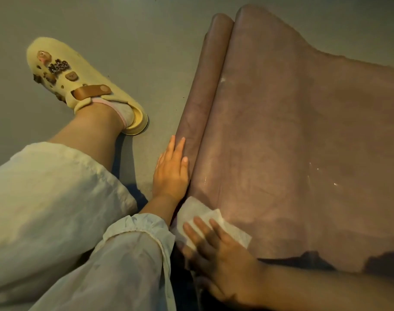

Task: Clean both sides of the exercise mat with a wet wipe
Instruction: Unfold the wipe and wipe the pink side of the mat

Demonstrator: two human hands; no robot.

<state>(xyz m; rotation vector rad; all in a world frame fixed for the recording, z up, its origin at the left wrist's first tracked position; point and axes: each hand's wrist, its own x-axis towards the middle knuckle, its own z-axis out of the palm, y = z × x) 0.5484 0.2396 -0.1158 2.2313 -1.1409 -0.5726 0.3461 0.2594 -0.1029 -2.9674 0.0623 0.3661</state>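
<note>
A mauve exercise mat [292, 135] lies on the floor, spread flat to the right, with its left end curled into a roll [202, 86]. Wet streaks glisten on the flat part. My left hand [171, 171] rests flat against the near end of the roll, fingers together and pointing away from me. My right hand [220, 259] presses a white wet wipe [214, 218] flat onto the mat's near left corner, fingers spread over it.
The floor [124, 30] is plain grey. My leg in pale trousers [45, 198] stretches out on the left, ending in a cream clog [79, 81] with charms. A dark shadow falls on the mat's near edge at the bottom right.
</note>
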